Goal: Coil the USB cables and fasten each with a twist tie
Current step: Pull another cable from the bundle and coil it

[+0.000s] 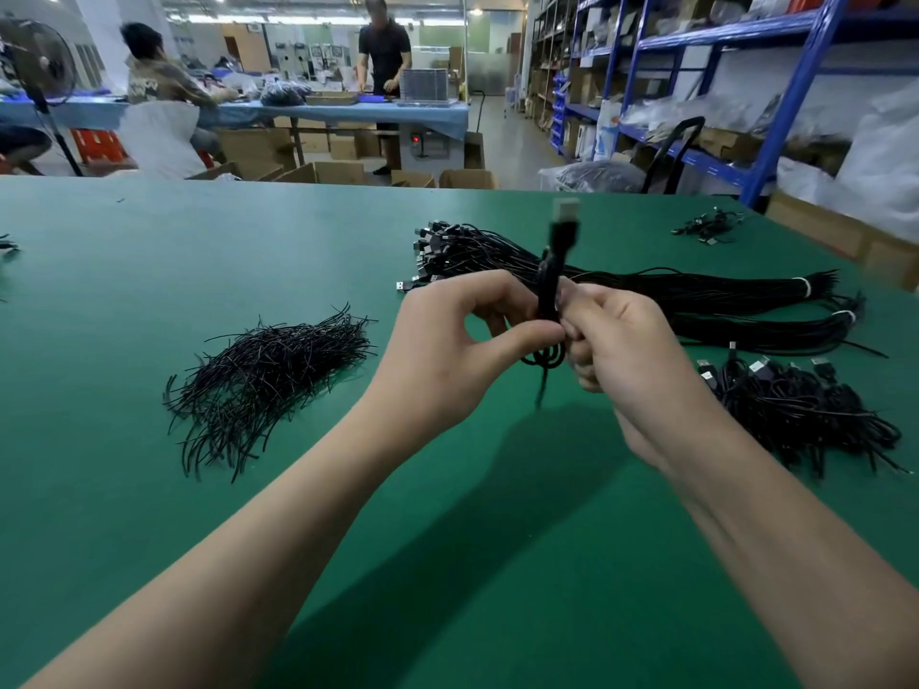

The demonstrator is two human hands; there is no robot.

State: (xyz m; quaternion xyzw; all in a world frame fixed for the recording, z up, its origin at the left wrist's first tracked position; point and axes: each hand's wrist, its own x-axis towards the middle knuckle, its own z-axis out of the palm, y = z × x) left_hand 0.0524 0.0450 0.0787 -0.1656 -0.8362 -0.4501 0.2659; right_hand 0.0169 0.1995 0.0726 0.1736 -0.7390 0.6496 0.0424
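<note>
Coiled USB cable (549, 290), centre frame: held upright above the green table (149, 271), plug up, presumably for tying at mid-length. Left hand (447, 350) pinches it between thumb and forefinger; right hand (626, 350) curls its fingers against the same spot. Any tie there is hidden by fingertips; the plug is blurred. Twist-tie heap (263, 380), centre left, within reach.

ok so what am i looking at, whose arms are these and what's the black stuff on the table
One picture, taken by a camera worn on a person's head, looking down at their own bare arms; no machine. The left hand and right hand pinch a folded black USB cable, plug end up. On the green table lie a pile of short twist ties to the left, tied bundles of long cables behind the hands, and a heap of cables to the right.
</note>
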